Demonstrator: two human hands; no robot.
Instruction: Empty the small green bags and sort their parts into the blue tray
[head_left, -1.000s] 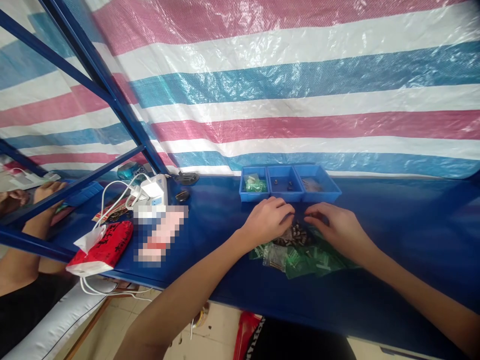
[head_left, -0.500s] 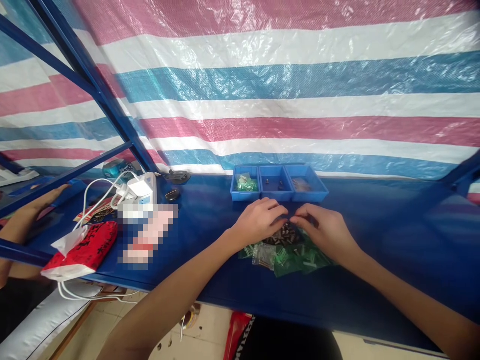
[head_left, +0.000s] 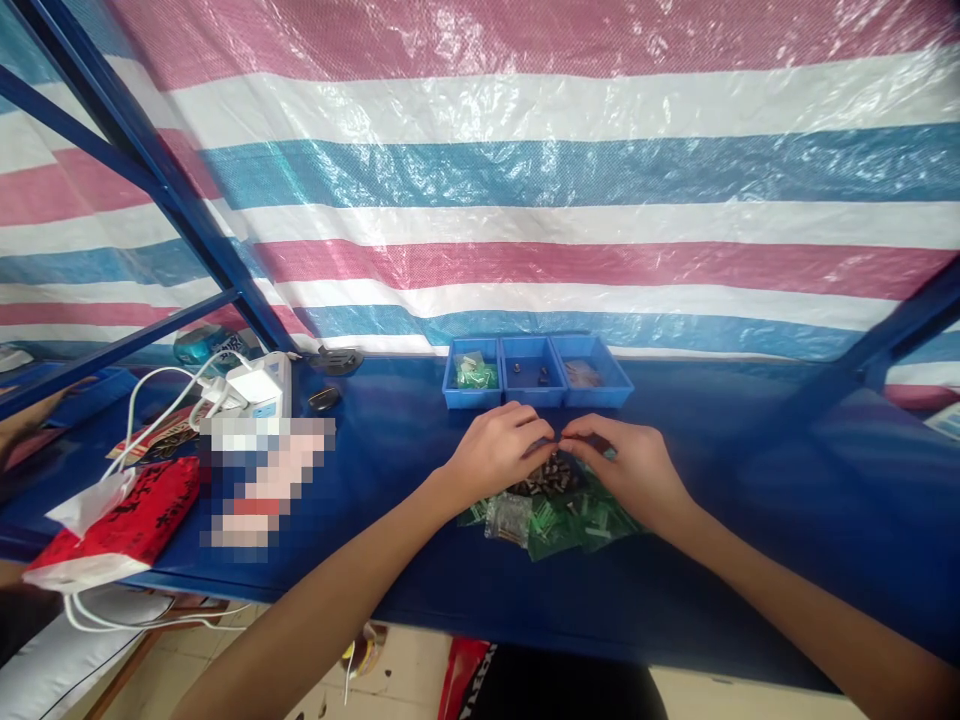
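Dark small parts [head_left: 546, 476] heaped mid-table on green bags [head_left: 562, 515], bags serving as mat that keeps pile together. Left hand [head_left: 495, 450] and right hand [head_left: 626, 463] above heap, fingertips meeting at its far edge, fingers curled in pinch; whether either grips a part, cannot tell. Trays [head_left: 534, 371], three in row just beyond hands, within easy reach; each holds few pieces. Blue table [head_left: 750, 480] carries all. Charger [head_left: 259, 385] with white cables and red packet [head_left: 124, 515] lie well left, apart from work. Striped tarp [head_left: 525, 170] behind.
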